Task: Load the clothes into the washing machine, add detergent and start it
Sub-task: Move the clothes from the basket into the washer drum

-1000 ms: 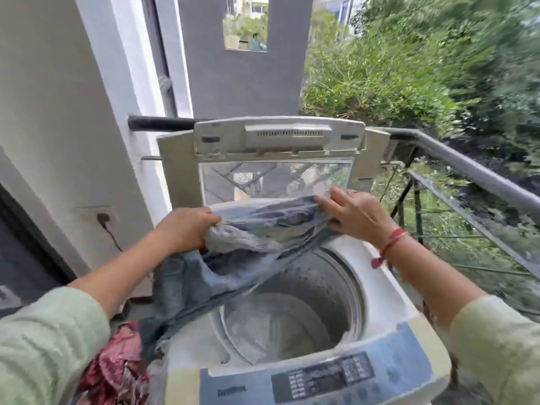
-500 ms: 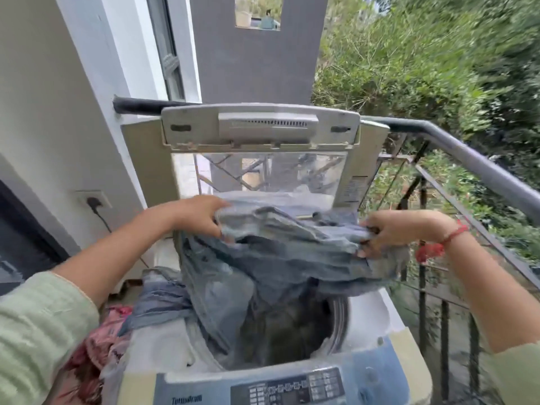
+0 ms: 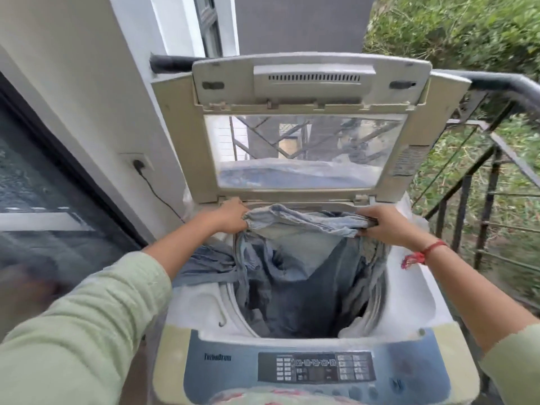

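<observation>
A top-loading washing machine (image 3: 198,302) stands with its lid (image 3: 309,89) raised upright. A grey-blue garment, jeans by the look of it (image 3: 306,267), hangs down into the drum from the far rim. My left hand (image 3: 230,217) grips its top edge at the back left of the opening. My right hand (image 3: 382,226) grips the same edge at the back right. One part of the cloth trails out over the left rim. The control panel (image 3: 315,366) faces me at the front.
A wall socket with a black plug and cord (image 3: 137,165) sits on the wall to the left, beside a dark glass door (image 3: 43,200). A metal balcony railing (image 3: 496,176) runs along the right, with greenery beyond. Pink-red cloth (image 3: 263,396) shows at the bottom edge.
Both hands have lowered the garment from above the opening down to the drum's far rim, and most of the cloth now hangs inside. The view has tilted downward and closer.
</observation>
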`<action>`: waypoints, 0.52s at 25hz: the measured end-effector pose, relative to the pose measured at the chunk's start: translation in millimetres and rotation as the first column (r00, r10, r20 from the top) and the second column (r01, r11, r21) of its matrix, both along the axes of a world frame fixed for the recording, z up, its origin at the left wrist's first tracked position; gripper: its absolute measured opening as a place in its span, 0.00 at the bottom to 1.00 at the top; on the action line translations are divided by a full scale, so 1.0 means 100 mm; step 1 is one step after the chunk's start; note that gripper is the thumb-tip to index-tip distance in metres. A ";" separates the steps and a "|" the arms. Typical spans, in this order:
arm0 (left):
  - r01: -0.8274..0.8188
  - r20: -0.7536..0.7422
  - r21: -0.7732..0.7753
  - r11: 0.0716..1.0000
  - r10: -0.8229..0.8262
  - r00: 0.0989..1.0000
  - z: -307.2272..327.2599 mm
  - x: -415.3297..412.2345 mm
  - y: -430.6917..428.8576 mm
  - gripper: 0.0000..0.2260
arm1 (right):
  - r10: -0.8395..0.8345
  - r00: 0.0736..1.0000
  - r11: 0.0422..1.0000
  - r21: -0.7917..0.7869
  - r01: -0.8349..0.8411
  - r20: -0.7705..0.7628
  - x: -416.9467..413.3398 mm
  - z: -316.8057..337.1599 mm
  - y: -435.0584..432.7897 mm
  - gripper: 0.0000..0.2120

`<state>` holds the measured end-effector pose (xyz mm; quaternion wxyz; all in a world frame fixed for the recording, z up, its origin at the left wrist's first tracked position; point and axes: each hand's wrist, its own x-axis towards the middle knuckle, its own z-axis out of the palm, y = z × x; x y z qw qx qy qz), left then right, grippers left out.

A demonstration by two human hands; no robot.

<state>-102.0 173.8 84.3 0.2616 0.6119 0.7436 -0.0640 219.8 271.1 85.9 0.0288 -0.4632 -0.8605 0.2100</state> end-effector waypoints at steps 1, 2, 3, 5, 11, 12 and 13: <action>-0.065 -0.044 0.004 0.998 0.065 0.997 -0.08 -0.07 -0.17 0.20 | 0.028 0.999 0.999 0.031 -0.028 -0.027 -0.10 -0.05 -0.10 0.07; -0.148 -0.072 0.038 0.988 0.151 0.986 -0.17 -0.18 -0.38 0.22 | 0.065 0.996 0.997 0.041 -0.063 -0.059 -0.23 -0.13 -0.23 0.05; -0.235 -0.069 0.078 0.969 0.240 0.968 -0.28 -0.27 -0.59 0.22 | 0.117 0.989 0.993 0.046 -0.113 -0.095 -0.34 -0.25 -0.38 0.05; -0.362 0.000 0.108 0.926 0.364 0.931 -0.55 -0.39 -1.00 0.23 | 0.206 0.973 0.978 0.007 -0.206 -0.107 -0.57 -0.54 -0.63 0.06; -0.331 -0.224 0.384 0.862 0.434 0.873 -0.98 -0.23 -1.33 0.15 | 0.196 0.981 0.979 0.056 -0.196 0.013 -0.72 -0.81 -0.72 0.11; -0.283 -0.295 0.430 0.857 0.429 0.854 -0.93 -0.20 -1.33 0.13 | 0.151 0.988 0.986 0.080 -0.149 -0.028 -0.66 -0.75 -0.68 0.12; -0.213 -0.359 0.466 0.858 0.404 0.842 -0.86 -0.14 -1.32 0.12 | 0.113 0.991 0.989 0.103 -0.105 -0.072 -0.59 -0.66 -0.63 0.14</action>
